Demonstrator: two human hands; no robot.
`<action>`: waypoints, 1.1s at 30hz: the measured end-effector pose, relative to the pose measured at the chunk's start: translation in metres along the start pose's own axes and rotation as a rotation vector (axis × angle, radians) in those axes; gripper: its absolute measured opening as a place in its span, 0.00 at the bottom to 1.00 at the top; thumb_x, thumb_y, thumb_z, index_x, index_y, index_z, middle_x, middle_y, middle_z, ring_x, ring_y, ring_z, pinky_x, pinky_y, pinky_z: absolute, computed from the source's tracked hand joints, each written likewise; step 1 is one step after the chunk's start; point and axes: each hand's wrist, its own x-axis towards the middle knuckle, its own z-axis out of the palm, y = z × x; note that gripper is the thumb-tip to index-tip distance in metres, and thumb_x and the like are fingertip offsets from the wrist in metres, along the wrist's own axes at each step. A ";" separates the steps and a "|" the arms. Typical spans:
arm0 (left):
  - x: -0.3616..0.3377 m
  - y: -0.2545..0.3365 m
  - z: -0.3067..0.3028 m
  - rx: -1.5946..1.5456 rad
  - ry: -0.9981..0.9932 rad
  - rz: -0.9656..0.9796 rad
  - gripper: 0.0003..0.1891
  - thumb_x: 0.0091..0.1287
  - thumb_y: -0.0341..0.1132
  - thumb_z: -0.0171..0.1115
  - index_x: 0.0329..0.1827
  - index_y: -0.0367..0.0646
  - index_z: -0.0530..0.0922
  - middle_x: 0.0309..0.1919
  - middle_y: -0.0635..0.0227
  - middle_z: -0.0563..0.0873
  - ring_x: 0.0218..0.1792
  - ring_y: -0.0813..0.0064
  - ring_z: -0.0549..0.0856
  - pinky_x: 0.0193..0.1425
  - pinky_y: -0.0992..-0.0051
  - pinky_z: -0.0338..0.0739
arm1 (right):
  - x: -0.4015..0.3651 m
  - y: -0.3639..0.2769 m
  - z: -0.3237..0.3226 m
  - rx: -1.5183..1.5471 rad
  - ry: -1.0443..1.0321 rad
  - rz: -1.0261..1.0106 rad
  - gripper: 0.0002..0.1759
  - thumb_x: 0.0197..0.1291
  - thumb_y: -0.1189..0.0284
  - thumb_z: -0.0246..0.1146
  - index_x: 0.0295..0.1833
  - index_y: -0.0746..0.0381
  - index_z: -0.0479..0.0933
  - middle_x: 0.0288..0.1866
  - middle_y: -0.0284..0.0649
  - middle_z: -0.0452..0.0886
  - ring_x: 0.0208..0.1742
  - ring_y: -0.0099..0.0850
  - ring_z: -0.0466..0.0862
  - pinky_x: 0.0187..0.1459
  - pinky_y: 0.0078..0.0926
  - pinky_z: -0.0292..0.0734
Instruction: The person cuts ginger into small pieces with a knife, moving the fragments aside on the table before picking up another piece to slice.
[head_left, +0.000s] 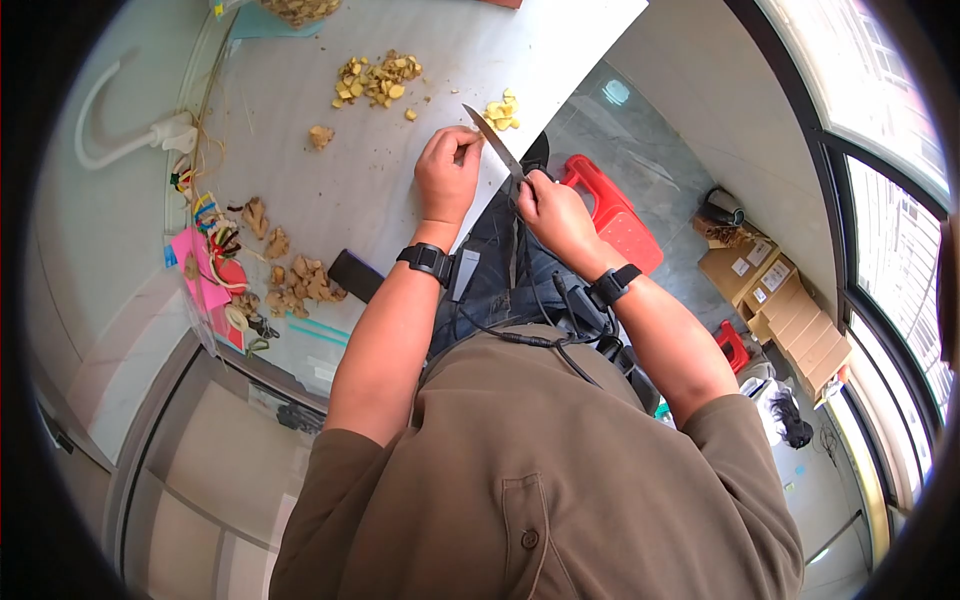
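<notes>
Right now, the knife (495, 143) lies between your two hands, its handle in your right hand (560, 215) and its long axis slanting forward and to your left, so that the tip reaches out past the fingertips of your left hand (447, 180). The blade passes close by those fingertips on their right side; whether it touches them or what they hold, you cannot tell from here. Your right grip is closed firmly round the handle, just off the slanting edge of the desk (360, 195), while the blade reaches in over the top. Your left grip is narrow, thumb and fingers pinched together on what looks like a small piece of ginger (478, 131), mostly hidden, so its long axis cannot be made out. The left hand is the nearer one to that piece, and the right has the knife. Just beyond the blade, to its right, sits a small heap of pale slices (501, 112), with a larger heap of cut ginger (378, 80) farther forward and left. A lone chunk (320, 137) lies left of your left hand, and the whole ginger roots (305, 283) lie near the phone (355, 275), beside your left forearm.
</notes>
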 end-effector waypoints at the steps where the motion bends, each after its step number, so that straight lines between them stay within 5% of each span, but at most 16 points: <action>1: 0.000 0.001 0.000 -0.002 0.002 -0.002 0.04 0.74 0.26 0.79 0.46 0.39 0.90 0.48 0.61 0.97 0.45 0.63 0.97 0.52 0.67 0.93 | -0.001 0.000 -0.001 0.003 -0.001 0.001 0.16 0.84 0.63 0.63 0.47 0.66 0.79 0.31 0.63 0.87 0.37 0.66 0.90 0.41 0.68 0.83; 33: 0.000 0.001 0.002 0.032 0.006 0.019 0.04 0.73 0.24 0.78 0.46 0.38 0.90 0.48 0.61 0.96 0.43 0.62 0.97 0.50 0.68 0.92 | -0.001 -0.002 -0.015 -0.130 -0.060 -0.019 0.15 0.84 0.64 0.63 0.47 0.67 0.78 0.28 0.61 0.86 0.34 0.64 0.91 0.39 0.65 0.87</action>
